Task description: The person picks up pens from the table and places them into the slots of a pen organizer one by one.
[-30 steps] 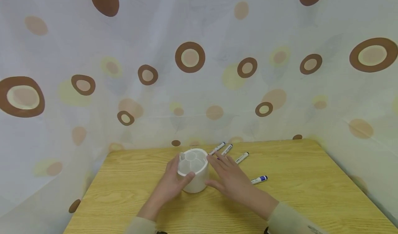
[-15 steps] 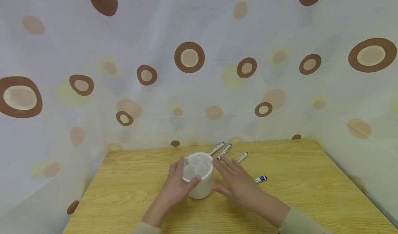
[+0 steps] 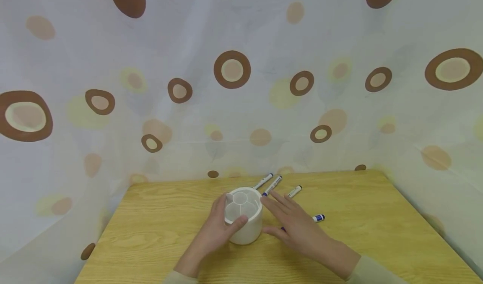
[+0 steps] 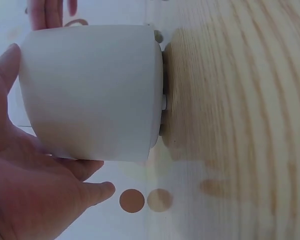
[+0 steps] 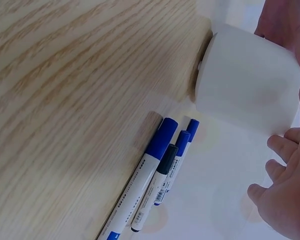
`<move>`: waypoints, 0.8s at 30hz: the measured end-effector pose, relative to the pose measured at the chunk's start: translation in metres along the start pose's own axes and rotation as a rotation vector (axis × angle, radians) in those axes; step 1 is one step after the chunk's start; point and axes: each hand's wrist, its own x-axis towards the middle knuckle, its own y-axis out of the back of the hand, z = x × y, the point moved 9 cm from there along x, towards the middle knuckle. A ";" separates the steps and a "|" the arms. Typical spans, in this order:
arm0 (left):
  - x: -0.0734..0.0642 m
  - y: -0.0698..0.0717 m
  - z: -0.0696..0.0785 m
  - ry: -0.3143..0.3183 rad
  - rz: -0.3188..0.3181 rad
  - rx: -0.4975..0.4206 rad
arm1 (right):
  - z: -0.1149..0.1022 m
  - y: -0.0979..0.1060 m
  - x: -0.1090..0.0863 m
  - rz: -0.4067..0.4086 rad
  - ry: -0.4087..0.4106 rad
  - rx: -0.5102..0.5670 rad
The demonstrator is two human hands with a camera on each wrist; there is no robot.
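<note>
A white round pen holder (image 3: 246, 232) with several inner compartments stands upright on the table, its openings facing up. My left hand (image 3: 215, 233) grips it from the left, thumb over the near rim and fingers along the far left side. In the left wrist view the holder's smooth wall (image 4: 90, 95) fills the space before the palm. My right hand (image 3: 298, 229) is spread at the holder's right side, fingers fairly straight, with fingertips right at the rim. Past that hand lies a blue-capped marker (image 3: 318, 218), partly covered by it.
Two markers, one of them a blue-ended marker (image 3: 272, 185), lie behind the holder to the right. A dark-ended marker (image 3: 294, 191) lies beside them. The wooden table (image 3: 162, 217) meets a dotted curtain (image 3: 260, 87) at the back and sides.
The pen holder has shifted right and a little nearer to me, with my left hand on it. My right hand has moved right and nearer alongside it.
</note>
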 end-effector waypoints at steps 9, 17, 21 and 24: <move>0.000 -0.002 0.000 0.004 -0.011 0.011 | 0.008 -0.002 -0.007 -0.015 -0.031 0.030; 0.000 -0.005 -0.003 0.016 -0.030 -0.004 | 0.011 -0.002 -0.007 -0.033 -0.041 0.052; 0.002 -0.007 -0.007 0.025 -0.040 -0.018 | 0.013 -0.003 -0.007 -0.042 -0.044 0.075; 0.004 -0.006 -0.009 0.033 -0.042 -0.031 | 0.016 -0.006 -0.007 -0.060 -0.059 0.094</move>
